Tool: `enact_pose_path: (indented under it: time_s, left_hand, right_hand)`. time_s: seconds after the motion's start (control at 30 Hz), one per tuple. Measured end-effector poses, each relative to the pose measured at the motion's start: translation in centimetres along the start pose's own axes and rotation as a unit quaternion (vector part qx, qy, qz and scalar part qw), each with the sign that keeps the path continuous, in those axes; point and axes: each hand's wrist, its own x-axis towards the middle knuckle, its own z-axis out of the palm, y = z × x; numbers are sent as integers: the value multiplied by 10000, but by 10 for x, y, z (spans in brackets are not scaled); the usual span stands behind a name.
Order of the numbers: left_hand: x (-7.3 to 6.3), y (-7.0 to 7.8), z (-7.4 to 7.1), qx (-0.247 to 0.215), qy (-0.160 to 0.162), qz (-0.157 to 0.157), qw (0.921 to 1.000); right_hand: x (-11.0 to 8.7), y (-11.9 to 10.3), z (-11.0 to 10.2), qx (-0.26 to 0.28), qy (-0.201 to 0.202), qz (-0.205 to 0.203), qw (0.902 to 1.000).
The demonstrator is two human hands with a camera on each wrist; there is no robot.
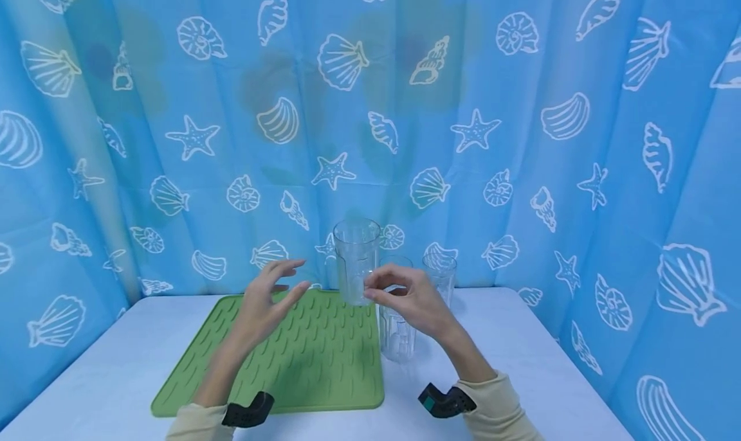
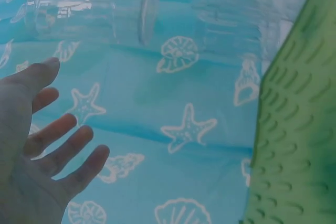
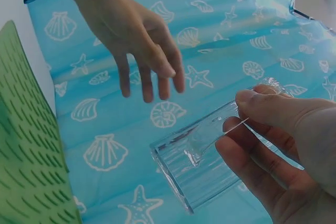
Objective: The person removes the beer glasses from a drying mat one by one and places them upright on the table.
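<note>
My right hand (image 1: 412, 298) pinches a clear drinking glass (image 1: 353, 261) low on its side between thumb and fingers. The glass is upright, raised over the back right part of a green drying mat (image 1: 307, 364). In the right wrist view, the thumb and fingertips press against the wall of the glass (image 3: 210, 177). Left of it, my left hand (image 1: 263, 306) hovers over the mat with fingers spread, holding nothing. The left wrist view shows that hand (image 2: 47, 150) apart from the glass (image 2: 94, 11).
Two more clear glasses stand on the white table (image 1: 498, 364) right of the mat: a nearer one (image 1: 398, 338) beside its edge, and a farther one (image 1: 442, 277) partly behind my right hand. A blue seashell-print curtain (image 1: 370, 152) hangs behind and around the table.
</note>
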Motion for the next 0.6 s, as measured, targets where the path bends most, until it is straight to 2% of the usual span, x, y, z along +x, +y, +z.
enact_pose_path:
  time_s: [0.23,0.4,0.6]
  left_hand:
    - [-16,-12,-7,489,-369,-137,9980]
    - [-31,-21,-11,1090,-713,-289,9911]
    - [-44,-32,-14,1352,-909,-496,9854]
  right_hand:
    - [-10,0,-17,-283,84,91,9995]
    - [-18,1,-30,-409,87,127,9990]
    - [-29,0,-47,-431,116,-11,9990]
